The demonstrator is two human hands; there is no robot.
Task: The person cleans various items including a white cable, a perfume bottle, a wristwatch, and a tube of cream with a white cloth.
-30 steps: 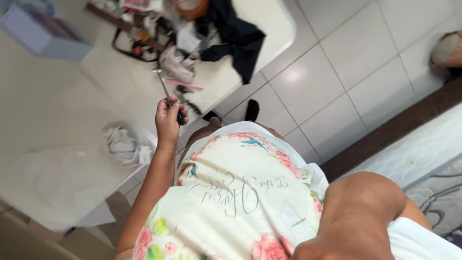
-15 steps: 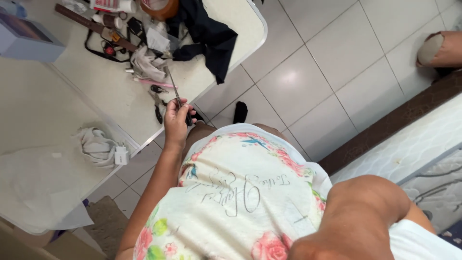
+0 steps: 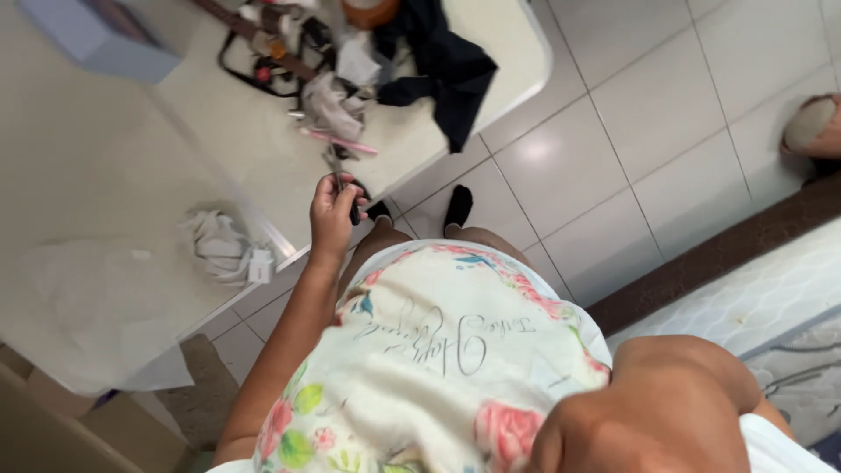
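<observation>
My left hand (image 3: 333, 215) is closed around the dark handles of a pair of scissors (image 3: 347, 186). The blades point away from me over the edge of the white table (image 3: 105, 175). A floral cloth with looping script (image 3: 438, 368) covers my front below the hand. My right arm (image 3: 666, 412) fills the lower right corner, close to the camera, and its hand is out of sight. My feet in dark socks (image 3: 455, 206) stand on the tiled floor beside the table.
On the table lie a crumpled white rag (image 3: 219, 245), a pink pencil-like stick (image 3: 337, 140), black straps and small clutter (image 3: 280, 44), a dark garment (image 3: 447, 66) and a lilac box (image 3: 105, 35). Another person's foot (image 3: 810, 127) rests at the far right. A mattress edge (image 3: 753, 307) runs along the lower right.
The view has drifted, so the table clutter sits higher and more to the right. My left hand keeps the scissors and has drawn back slightly toward the table's edge.
</observation>
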